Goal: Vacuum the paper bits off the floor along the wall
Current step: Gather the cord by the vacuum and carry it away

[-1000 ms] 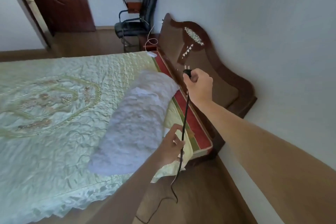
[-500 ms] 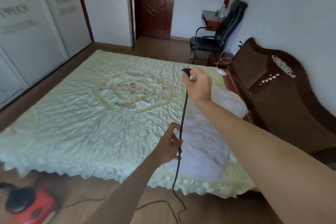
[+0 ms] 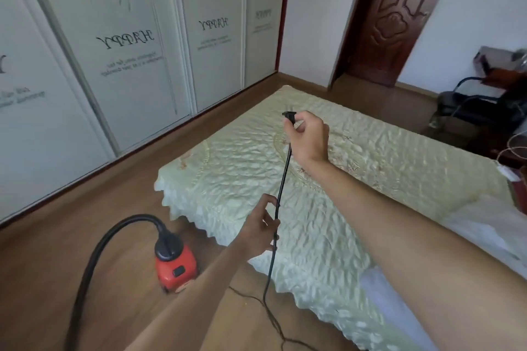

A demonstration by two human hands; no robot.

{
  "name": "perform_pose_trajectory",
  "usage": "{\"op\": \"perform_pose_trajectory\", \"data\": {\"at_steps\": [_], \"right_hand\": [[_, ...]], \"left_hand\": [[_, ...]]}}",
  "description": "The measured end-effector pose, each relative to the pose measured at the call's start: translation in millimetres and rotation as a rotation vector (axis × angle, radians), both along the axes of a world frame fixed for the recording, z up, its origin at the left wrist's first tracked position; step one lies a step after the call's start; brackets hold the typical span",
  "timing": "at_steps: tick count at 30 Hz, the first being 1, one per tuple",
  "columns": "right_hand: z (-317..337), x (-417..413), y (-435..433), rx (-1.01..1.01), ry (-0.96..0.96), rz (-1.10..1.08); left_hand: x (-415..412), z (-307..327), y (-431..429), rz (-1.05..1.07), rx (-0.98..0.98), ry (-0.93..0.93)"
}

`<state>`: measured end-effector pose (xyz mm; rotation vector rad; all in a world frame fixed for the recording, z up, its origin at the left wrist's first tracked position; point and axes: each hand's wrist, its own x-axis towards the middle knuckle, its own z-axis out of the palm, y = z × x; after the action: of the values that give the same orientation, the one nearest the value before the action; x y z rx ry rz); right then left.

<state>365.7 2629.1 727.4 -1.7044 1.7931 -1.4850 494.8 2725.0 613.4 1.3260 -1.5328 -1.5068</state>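
Right hand (image 3: 308,138) pinching black plug (image 3: 288,116) (above the bed (image 3: 385,157)), left hand (image 3: 260,227) curled round its cord (image 3: 283,184), red vacuum (image 3: 175,265) on floor (image 3: 42,265)

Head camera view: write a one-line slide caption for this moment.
Right hand holds the plug above the bed, left hand holds the cord; red vacuum sits on the floor.

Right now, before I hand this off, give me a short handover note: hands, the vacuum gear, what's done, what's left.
Right hand grips the plug, raised over the bed.
Left hand holds the cord lower down.
Red vacuum stands on the floor by the bed's corner, hose attached.
Done: plug in hand, not plugged in.
Left: plug in, then vacuum the paper bits; none in view, nor a socket.
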Motion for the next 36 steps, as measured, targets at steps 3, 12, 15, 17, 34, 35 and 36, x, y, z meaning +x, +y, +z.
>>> {"op": "perform_pose_trajectory", "data": {"at_steps": [3, 12, 15, 17, 34, 35, 36], "right_hand": [[-5.2, 54.3, -22.4, 0.016, 0.003, 0.089], [-36.4, 196.5, -78.0, 0.067, -0.024, 0.355], [-49.3, 235.7, -94.0, 0.091, -0.026, 0.436], [-59.1, 256.1, -104.3, 0.110, -0.036, 0.488], [-161.3, 343.5, -175.6, 0.300, -0.069, 0.702], [-168.2, 347.1, -177.0, 0.318, -0.063, 0.697], [-175.2, 350.7, -178.3, 0.331, -0.049, 0.689]], "left_hand": [[42.9, -4.0, -7.0, 0.101, -0.015, -0.024], [153.3, -28.4, -26.7, 0.336, -0.024, -0.150], [181.4, -37.2, -37.1, 0.404, -0.005, -0.186], [194.9, -45.7, -44.8, 0.460, 0.036, -0.176], [253.8, -134.2, -94.7, 0.684, 0.269, -0.112], [255.6, -140.6, -95.3, 0.685, 0.283, -0.106], [257.2, -146.4, -96.0, 0.687, 0.293, -0.103]]}}
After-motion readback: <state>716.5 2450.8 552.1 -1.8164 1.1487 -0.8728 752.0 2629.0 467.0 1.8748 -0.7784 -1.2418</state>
